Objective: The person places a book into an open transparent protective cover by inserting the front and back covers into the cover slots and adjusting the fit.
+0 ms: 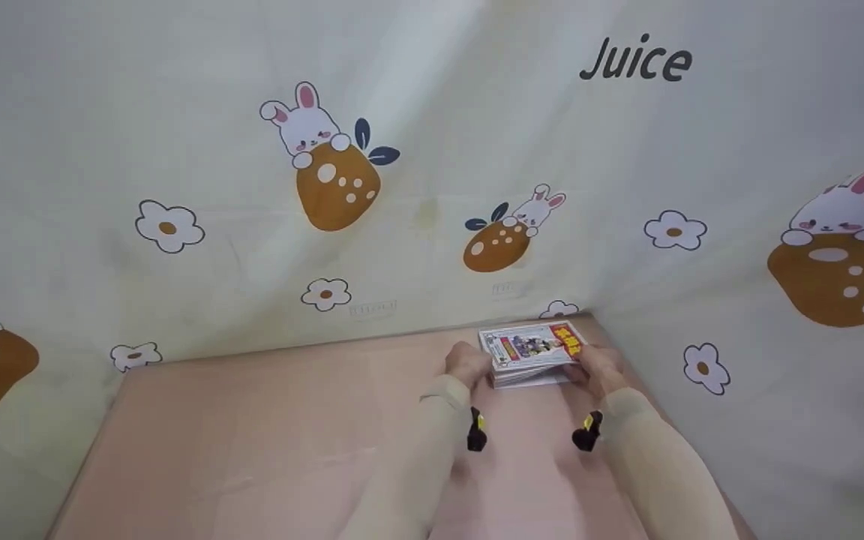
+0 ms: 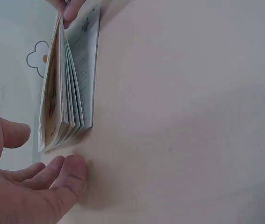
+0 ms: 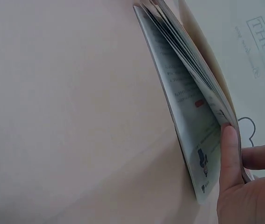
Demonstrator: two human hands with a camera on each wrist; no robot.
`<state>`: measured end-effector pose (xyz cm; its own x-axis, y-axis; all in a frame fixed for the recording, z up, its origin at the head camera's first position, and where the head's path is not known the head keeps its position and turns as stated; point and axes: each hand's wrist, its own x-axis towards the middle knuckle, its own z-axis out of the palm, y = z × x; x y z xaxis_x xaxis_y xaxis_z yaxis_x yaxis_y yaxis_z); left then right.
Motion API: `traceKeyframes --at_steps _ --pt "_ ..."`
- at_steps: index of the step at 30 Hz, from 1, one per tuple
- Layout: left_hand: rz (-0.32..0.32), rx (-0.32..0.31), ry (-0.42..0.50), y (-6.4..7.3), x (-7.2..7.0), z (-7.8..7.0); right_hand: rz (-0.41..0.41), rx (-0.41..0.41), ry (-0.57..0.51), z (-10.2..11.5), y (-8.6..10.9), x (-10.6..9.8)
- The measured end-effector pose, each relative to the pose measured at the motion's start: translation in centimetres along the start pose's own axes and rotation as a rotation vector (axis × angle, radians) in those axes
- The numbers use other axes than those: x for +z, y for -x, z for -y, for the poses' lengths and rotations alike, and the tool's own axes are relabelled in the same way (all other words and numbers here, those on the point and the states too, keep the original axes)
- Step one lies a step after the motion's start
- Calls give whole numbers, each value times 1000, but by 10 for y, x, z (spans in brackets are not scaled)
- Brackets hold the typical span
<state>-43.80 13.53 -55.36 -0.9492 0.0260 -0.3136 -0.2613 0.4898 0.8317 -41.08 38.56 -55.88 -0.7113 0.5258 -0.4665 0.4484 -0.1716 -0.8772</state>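
Note:
A small book (image 1: pixel 529 346) with a colourful illustrated cover lies at the far right corner of the pink surface. Its front cover and many of the pages are lifted off the back part, which stays flat. My right hand (image 1: pixel 601 370) pinches the raised pages at their right edge; thumb and finger (image 3: pixel 230 154) show on either side of them in the right wrist view. At the left end of the book is my left hand (image 1: pixel 468 362). In the left wrist view its thumb and fingers (image 2: pixel 71 172) are spread apart, just short of the page corners.
The pink table (image 1: pixel 252 435) stretches to the left and toward me. A pale cloth (image 1: pixel 432 150) printed with rabbits, flowers and lettering hangs behind it and along the right side, close to the book and my right arm.

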Motion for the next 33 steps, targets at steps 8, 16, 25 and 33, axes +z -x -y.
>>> traceKeyframes --at_steps 8,16,25,33 --pt "-48 36 38 -1 -14 -2 74 -25 52 6 3 -15" --pt "-46 50 31 -6 -21 0 137 -72 143 16 9 -18" --pt "34 133 65 0 -27 5 263 -154 143 21 13 -16" --pt "290 90 154 12 -32 5 331 -207 165 22 21 -12"
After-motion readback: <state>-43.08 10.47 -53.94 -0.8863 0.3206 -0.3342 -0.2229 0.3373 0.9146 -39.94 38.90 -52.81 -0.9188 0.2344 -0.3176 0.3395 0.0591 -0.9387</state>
